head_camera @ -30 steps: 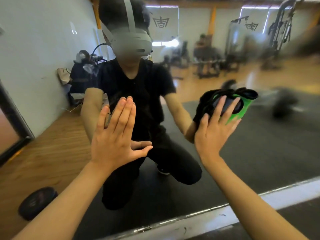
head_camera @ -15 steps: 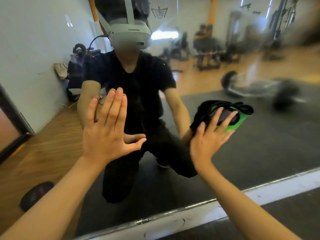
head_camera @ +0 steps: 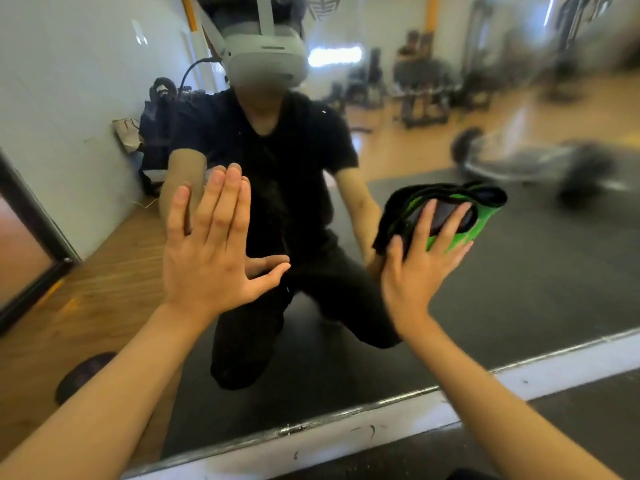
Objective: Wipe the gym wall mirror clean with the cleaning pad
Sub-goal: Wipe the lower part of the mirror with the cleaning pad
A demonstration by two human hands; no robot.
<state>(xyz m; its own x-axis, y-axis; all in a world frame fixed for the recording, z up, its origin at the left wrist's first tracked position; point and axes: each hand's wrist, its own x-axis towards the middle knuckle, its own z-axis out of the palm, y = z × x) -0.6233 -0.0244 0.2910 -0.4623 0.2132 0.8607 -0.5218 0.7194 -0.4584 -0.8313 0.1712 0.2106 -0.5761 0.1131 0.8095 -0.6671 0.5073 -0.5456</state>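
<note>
The wall mirror [head_camera: 519, 289] fills most of the view and reflects a kneeling person in black. My left hand [head_camera: 211, 247] lies flat against the glass with straight fingers and the thumb spread. My right hand [head_camera: 420, 265] presses the green and black cleaning pad [head_camera: 450, 216] onto the glass to the right, fingers straight and spread over the pad. The pad's black cloth folds over its top and left side.
The mirror's lower edge and a white baseboard strip [head_camera: 346, 441] run across the bottom. Dark rubber flooring [head_camera: 571, 427] lies below it. A dark door frame [head_camera: 31, 230] stands at the left. Gym machines and a barbell appear only as reflections.
My right hand has slid the pad downward on the glass, then a little to the right. My left hand stays flat on the mirror. The view has tilted slightly down.
</note>
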